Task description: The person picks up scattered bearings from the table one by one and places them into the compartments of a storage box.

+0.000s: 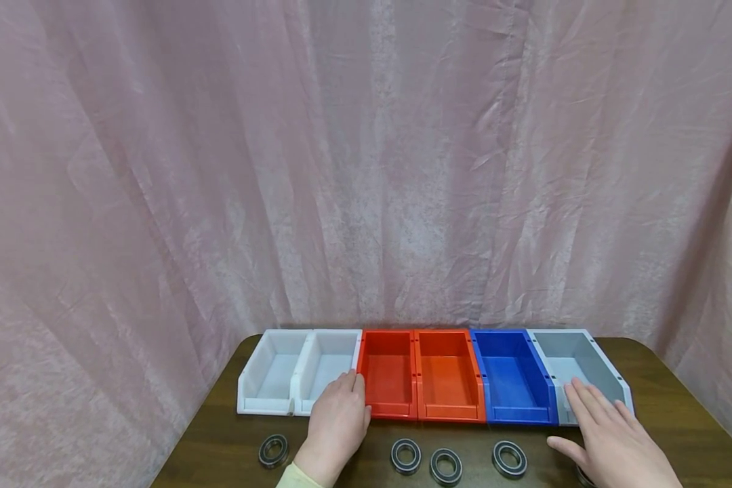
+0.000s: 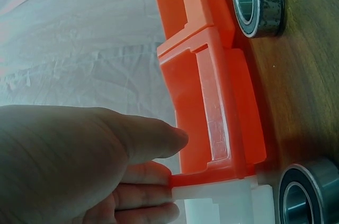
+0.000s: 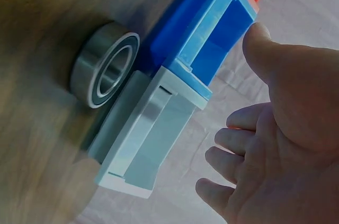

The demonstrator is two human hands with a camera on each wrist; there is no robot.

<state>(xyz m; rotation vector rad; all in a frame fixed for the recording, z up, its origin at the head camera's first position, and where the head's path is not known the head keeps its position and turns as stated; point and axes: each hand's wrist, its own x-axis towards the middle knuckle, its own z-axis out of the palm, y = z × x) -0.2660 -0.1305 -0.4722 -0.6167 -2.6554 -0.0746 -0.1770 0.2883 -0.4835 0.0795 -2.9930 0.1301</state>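
Note:
My left hand (image 1: pixel 337 417) is over the front of the second white bin (image 1: pixel 324 362), its fingertips right at the edge shared with the red bin (image 1: pixel 388 373). In the left wrist view its thumb is extended across the red bin's opening and nothing shows in its grasp. My right hand (image 1: pixel 616 434) is spread over the front of the grey bin (image 1: pixel 576 352), palm down, with straight fingers and the thumb apart. Under its thumb side a ball bearing (image 1: pixel 583 478) is partly hidden; the right wrist view shows a bearing (image 3: pixel 106 65) in front of the bins.
Side by side stand white, red, orange (image 1: pixel 450 374) and blue (image 1: pixel 514 376) bins and the grey one. Several bearings lie before them, including one at the left (image 1: pixel 273 451) and one by the blue bin (image 1: pixel 509 459). A pink curtain (image 1: pixel 366 169) hangs behind the wooden table (image 1: pixel 213 434).

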